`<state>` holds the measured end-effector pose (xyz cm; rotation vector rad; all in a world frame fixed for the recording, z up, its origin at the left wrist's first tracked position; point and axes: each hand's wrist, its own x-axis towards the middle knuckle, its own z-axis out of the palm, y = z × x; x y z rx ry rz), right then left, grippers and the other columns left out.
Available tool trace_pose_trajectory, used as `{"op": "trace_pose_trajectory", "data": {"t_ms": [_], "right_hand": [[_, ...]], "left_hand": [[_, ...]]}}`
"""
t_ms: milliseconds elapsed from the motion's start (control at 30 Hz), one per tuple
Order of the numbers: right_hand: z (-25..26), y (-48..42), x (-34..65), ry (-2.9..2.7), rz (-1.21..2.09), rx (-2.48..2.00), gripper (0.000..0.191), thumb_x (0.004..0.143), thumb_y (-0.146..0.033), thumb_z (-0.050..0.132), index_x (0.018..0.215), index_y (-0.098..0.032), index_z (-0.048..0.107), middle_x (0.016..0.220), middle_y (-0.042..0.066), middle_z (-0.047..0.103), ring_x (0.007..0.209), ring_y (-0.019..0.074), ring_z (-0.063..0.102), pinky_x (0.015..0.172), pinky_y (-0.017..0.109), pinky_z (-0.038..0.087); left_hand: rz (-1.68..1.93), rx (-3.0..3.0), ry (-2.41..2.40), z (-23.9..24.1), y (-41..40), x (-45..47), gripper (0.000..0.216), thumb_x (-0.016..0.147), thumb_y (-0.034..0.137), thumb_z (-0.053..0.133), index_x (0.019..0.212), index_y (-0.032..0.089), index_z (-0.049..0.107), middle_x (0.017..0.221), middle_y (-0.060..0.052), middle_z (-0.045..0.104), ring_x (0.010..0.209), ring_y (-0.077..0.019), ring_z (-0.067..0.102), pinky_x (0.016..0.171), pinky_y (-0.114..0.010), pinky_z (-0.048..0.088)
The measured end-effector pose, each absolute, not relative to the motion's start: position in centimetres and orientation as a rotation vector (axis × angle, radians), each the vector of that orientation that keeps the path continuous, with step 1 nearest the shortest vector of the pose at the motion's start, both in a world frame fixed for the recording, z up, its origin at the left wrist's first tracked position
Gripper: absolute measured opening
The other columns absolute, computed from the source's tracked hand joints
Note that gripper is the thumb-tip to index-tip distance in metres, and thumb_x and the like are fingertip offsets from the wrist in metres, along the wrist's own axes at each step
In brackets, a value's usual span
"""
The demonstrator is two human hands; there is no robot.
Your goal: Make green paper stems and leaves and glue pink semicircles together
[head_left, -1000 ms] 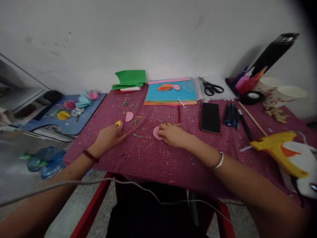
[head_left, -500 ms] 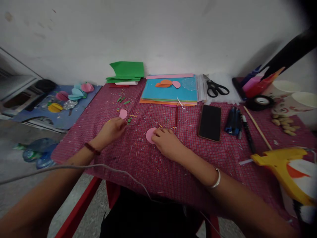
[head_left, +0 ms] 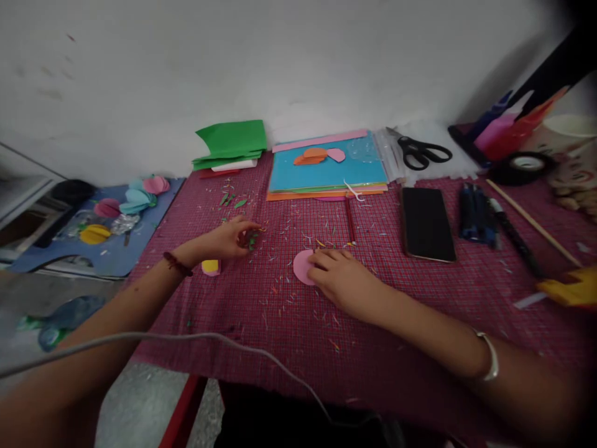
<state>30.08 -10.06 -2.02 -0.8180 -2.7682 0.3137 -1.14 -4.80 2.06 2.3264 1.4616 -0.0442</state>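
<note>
My left hand [head_left: 229, 239] hovers over the left middle of the table, thumb and forefinger apart, with nothing visible between them. Below its wrist lies a small yellow and pink paper piece [head_left: 211, 267], partly hidden by the hand. Green paper scraps [head_left: 252, 240] are near the left fingertips. My right hand [head_left: 342, 277] rests on the table with its curled fingers on the right edge of a pink paper circle [head_left: 303, 267], covering that edge. Beyond the right hand lies a dark red pencil-like stick [head_left: 350, 221].
Coloured sheets [head_left: 326, 177] and folded green paper [head_left: 236, 140] lie along the wall. Black scissors [head_left: 420, 152], a phone [head_left: 428, 224], a marker [head_left: 513, 236] and a yellow glue gun [head_left: 571, 288] occupy the right. A grey cable [head_left: 209, 336] crosses in front. Paper balls [head_left: 96, 234] sit on a blue surface at left.
My left hand has opened its fingers and shifted right; the pink piece at its fingertips no longer shows there. The yellow and pink piece has come into view. My right hand stays at the circle.
</note>
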Motion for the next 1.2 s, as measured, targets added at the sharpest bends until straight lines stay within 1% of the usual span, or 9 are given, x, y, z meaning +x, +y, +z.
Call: {"op": "trace_pose_trajectory", "data": {"t_ms": [100,167,233,333,533,667,800,933,1200], "right_hand": [[-2.3,-10.1,30.0,-2.76,0.308,-0.836,0.018,0.089,-0.014,0.053,0.102,-0.018,0.065,0.12,0.011,0.061,0.114,0.0292,0.052,0.093,0.046,0.042],[-2.4,-10.1,29.9,-2.769,0.299,-0.854,0.019,0.089,-0.014,0.054,0.103,-0.018,0.065,0.12,0.011,0.061,0.114,0.0293,0.053,0.093,0.046,0.043],[-2.4,-10.1,29.8,-2.781,0.292,-0.869,0.019,0.088,-0.014,0.056,0.103,-0.018,0.065,0.12,0.012,0.062,0.114,0.0295,0.053,0.093,0.047,0.044],[-2.5,-10.1,29.8,-2.777,0.289,-0.864,0.018,0.087,-0.014,0.057,0.103,-0.017,0.066,0.12,0.013,0.062,0.115,0.0306,0.053,0.094,0.048,0.044],[-2.9,-9.9,30.1,-2.754,0.308,-0.836,0.019,0.087,-0.013,0.057,0.102,-0.019,0.066,0.123,0.01,0.062,0.119,0.03,0.052,0.097,0.047,0.044],[-2.4,-10.3,29.6,-2.793,0.263,-0.897,0.023,0.085,-0.012,0.06,0.105,-0.019,0.066,0.124,0.011,0.063,0.119,0.0304,0.053,0.098,0.048,0.043],[-1.4,-11.8,28.2,-2.846,0.165,-0.957,0.025,0.086,-0.013,0.058,0.111,-0.013,0.065,0.122,0.015,0.064,0.11,0.0279,0.06,0.092,0.043,0.048],[-1.2,-13.1,27.2,-2.846,0.088,-1.047,0.027,0.086,-0.014,0.057,0.112,-0.008,0.064,0.12,0.021,0.064,0.108,0.0297,0.061,0.081,0.04,0.052],[-1.0,-13.1,27.3,-2.783,0.074,-1.047,0.037,0.087,-0.013,0.054,0.122,-0.002,0.058,0.114,0.02,0.065,0.101,0.0297,0.061,0.08,0.041,0.051]], "left_hand": [[-0.016,2.365,1.375,1.8,-4.2,-0.7,0.056,0.064,0.014,0.059,0.119,0.016,0.056,0.099,-0.005,0.055,0.075,-0.0138,0.053,0.066,-0.025,0.044],[0.035,2.364,1.367,1.4,-3.8,-0.4,0.035,0.062,0.01,0.056,0.097,0.016,0.061,0.089,-0.003,0.056,0.073,-0.0141,0.051,0.064,-0.026,0.042],[0.077,2.338,1.365,0.9,-3.6,-0.4,0.018,0.061,0.007,0.052,0.075,0.017,0.058,0.075,0.0,0.055,0.068,-0.0138,0.049,0.063,-0.026,0.039],[0.12,2.285,1.371,0.3,-3.3,-1.0,0.012,0.06,0.007,0.049,0.063,0.018,0.052,0.063,0.002,0.053,0.062,-0.0124,0.048,0.059,-0.025,0.037],[0.331,2.014,1.539,1.8,-2.3,-4.2,0.001,0.068,0.017,0.051,0.067,0.018,0.052,0.059,0.003,0.054,0.054,-0.0105,0.05,0.05,-0.023,0.038],[0.444,1.835,1.511,4.2,-1.6,-3.0,0.004,0.064,0.016,0.057,0.067,0.018,0.055,0.058,0.003,0.054,0.053,-0.0094,0.049,0.049,-0.022,0.038],[0.384,1.919,1.163,5.2,-1.5,3.7,0.008,0.064,0.011,0.052,0.067,0.018,0.055,0.063,0.003,0.056,0.056,-0.009,0.05,0.052,-0.023,0.04],[0.252,2.169,0.82,3.7,-1.3,10.8,0.015,0.064,0.005,0.05,0.07,0.018,0.056,0.068,0.002,0.059,0.064,-0.0103,0.052,0.061,-0.024,0.043],[-0.063,2.632,0.807,1.7,-1.2,12.9,0.014,0.069,0.009,0.055,0.08,0.017,0.056,0.087,-0.005,0.053,0.077,-0.0163,0.052,0.067,-0.028,0.042]]}}
